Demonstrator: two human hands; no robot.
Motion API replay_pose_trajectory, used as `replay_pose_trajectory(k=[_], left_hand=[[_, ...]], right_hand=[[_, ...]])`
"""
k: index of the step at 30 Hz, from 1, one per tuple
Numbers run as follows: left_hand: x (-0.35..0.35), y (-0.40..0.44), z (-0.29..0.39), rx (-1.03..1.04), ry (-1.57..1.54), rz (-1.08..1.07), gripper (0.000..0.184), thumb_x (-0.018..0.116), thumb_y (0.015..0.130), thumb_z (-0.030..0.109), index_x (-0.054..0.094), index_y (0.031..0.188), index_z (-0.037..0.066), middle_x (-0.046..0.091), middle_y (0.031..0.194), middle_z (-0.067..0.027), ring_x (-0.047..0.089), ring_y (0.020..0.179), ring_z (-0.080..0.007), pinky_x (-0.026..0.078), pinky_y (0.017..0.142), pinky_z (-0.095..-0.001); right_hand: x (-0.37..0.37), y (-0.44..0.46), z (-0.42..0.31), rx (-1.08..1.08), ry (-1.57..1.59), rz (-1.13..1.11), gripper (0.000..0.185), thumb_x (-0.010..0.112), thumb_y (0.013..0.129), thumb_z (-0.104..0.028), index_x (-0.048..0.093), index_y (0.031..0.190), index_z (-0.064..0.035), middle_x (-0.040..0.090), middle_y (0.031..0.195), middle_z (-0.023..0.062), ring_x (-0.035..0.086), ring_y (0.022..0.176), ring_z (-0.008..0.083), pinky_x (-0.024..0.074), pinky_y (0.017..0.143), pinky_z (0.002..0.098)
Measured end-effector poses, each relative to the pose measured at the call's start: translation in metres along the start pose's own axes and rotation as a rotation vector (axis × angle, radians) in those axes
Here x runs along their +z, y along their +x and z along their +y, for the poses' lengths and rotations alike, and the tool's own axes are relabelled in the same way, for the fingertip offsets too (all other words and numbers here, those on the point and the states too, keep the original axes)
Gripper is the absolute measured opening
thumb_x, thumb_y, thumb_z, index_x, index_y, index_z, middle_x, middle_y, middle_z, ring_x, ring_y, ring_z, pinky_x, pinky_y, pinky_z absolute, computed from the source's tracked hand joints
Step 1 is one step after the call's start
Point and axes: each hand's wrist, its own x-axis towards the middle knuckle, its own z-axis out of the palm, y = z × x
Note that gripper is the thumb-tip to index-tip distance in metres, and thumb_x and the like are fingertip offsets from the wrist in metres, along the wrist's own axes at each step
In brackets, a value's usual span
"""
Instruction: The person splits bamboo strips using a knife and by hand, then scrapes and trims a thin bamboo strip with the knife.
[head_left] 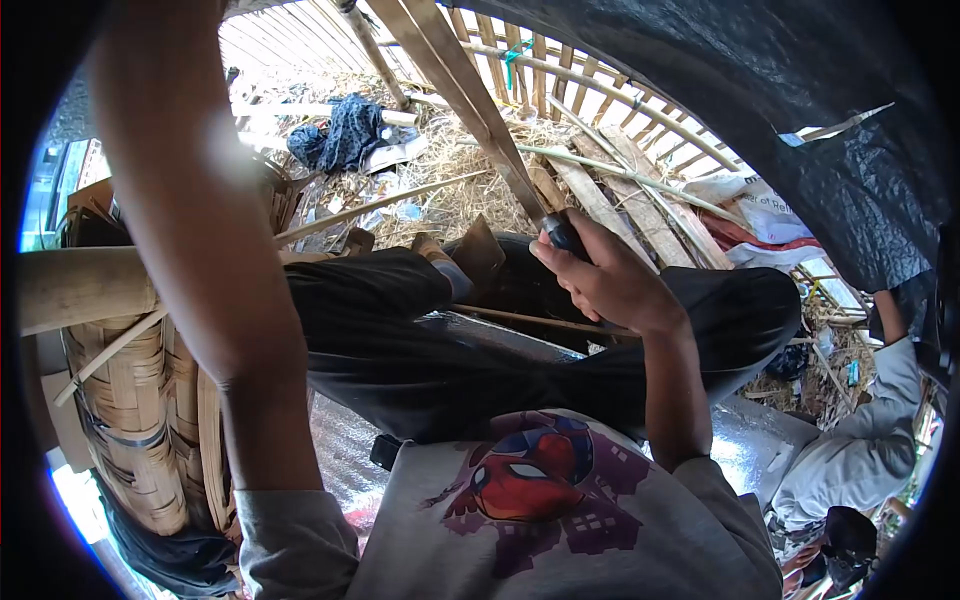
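the right hand [622,285], a little right of centre in the upper half of the frame, has its fingers closed around a black handle [566,238], with the thumb laid along its near side. the handle sits at the lower end of a long flat strip [470,95], which slants from the top edge of the frame down to the hand; a dark line runs along part of its length, and whether a blade lies against it i cannot tell. the left arm [205,220] rises through the left of the frame and leaves at the top, so the left hand is out of view and i cannot tell how its fingers stand. across the middle, crossed legs in black trousers [470,385] rest above a shiny silver sheet [745,430], and a printed shirt [420,530] fills the bottom centre. at the far left, a thick pole [85,290] lies above woven strips [130,400]. in the upper middle, a dark patterned cloth [352,132] lies on straw [445,150], with planks [625,195] to its right and a slatted fence [520,75] behind. a black tarp [740,70] spreads across the upper right, above a printed white sack [765,212]; below these, at the right edge, another person's grey sleeve [850,460] shows.
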Motion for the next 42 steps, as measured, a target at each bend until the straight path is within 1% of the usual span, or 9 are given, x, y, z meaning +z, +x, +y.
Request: replay_pose_trajectory(k=[14,17,20,22,27,31,34,39,42], left_hand=[[-0.004,-0.045,-0.039,-0.141,-0.015,-0.019,0.029,0.043,0.103,0.025,0.053,0.115,0.001,0.050,0.077,-0.0002,0.049,0.062,-0.0075,0.053,0.065,-0.0233],[-0.005,-0.054,-0.049,-0.167,-0.014,-0.032,0.029,0.043,0.103,0.026,0.053,0.115,0.001,0.049,0.077,-0.0001,0.049,0.062,-0.0074,0.053,0.065,-0.0231],[-0.005,-0.067,-0.061,-0.202,-0.017,-0.054,0.029,0.043,0.103,0.026,0.052,0.115,0.001,0.049,0.077,0.0000,0.049,0.062,-0.0073,0.052,0.065,-0.0230],[-0.004,-0.073,-0.067,-0.215,-0.022,-0.052,0.029,0.043,0.103,0.026,0.052,0.115,0.001,0.049,0.077,0.0001,0.049,0.062,-0.0073,0.052,0.065,-0.0229],[-0.004,-0.079,-0.073,-0.235,-0.025,-0.069,0.029,0.043,0.103,0.027,0.052,0.114,0.002,0.049,0.077,0.0003,0.048,0.062,-0.0071,0.052,0.064,-0.0226],[-0.002,-0.083,-0.077,-0.251,-0.029,-0.081,0.029,0.043,0.103,0.027,0.052,0.114,0.002,0.049,0.077,0.0004,0.048,0.062,-0.0069,0.051,0.064,-0.0224],[-0.001,-0.086,-0.077,-0.253,-0.024,-0.090,0.029,0.043,0.103,0.027,0.052,0.114,0.002,0.049,0.077,0.0005,0.048,0.062,-0.0068,0.051,0.063,-0.0222],[-0.001,-0.091,-0.078,-0.264,-0.027,-0.098,0.029,0.043,0.103,0.028,0.052,0.114,0.002,0.048,0.077,0.0006,0.048,0.061,-0.0067,0.051,0.063,-0.0220],[0.000,-0.093,-0.078,-0.267,-0.028,-0.106,0.030,0.043,0.103,0.028,0.052,0.114,0.002,0.048,0.076,0.0007,0.048,0.061,-0.0066,0.050,0.063,-0.0218]], right_hand=[[-0.008,-0.039,-0.041,-0.133,0.057,-0.087,0.038,0.055,0.097,-0.040,0.053,0.108,-0.0035,0.055,0.078,0.0074,0.051,0.070,0.0121,0.0420,0.067,0.0317],[0.000,-0.033,-0.032,-0.188,0.195,-0.113,0.032,0.059,0.095,-0.033,0.051,0.111,-0.0064,0.043,0.065,-0.0037,0.037,0.046,0.0025,0.0310,0.040,0.0205],[0.004,-0.020,-0.020,-0.121,0.235,-0.049,0.027,0.061,0.095,-0.029,0.053,0.109,-0.0065,0.046,0.067,-0.0034,0.039,0.048,0.0020,0.0316,0.042,0.0204],[0.004,-0.013,-0.007,-0.243,0.065,-0.019,0.032,0.060,0.094,-0.034,0.055,0.104,-0.0037,0.060,0.085,0.0088,0.055,0.075,0.0183,0.0433,0.072,0.0332],[0.034,0.014,0.025,-0.377,-0.052,0.201,0.025,0.061,0.092,-0.026,0.055,0.088,-0.0013,0.054,0.063,0.0135,0.055,0.058,0.0261,0.0447,0.061,0.0377],[0.056,0.037,0.048,-0.585,-0.142,0.470,0.016,0.065,0.084,-0.013,0.054,0.088,-0.0022,0.060,0.065,0.0173,0.062,0.062,0.0366,0.0483,0.058,0.0423],[0.065,0.048,0.058,-0.515,-0.395,0.702,0.016,0.066,0.080,-0.010,0.058,0.091,-0.0016,0.061,0.073,0.0188,0.061,0.067,0.0399,0.0494,0.061,0.0442],[0.069,0.056,0.061,-0.439,-0.371,0.706,0.017,0.065,0.078,-0.008,0.057,0.091,-0.0014,0.060,0.071,0.0197,0.061,0.072,0.0427,0.0509,0.065,0.0449],[0.068,0.052,0.057,-0.510,-0.324,0.707,0.014,0.065,0.082,-0.012,0.057,0.087,-0.0018,0.059,0.067,0.0160,0.061,0.064,0.0369,0.0493,0.062,0.0410]])
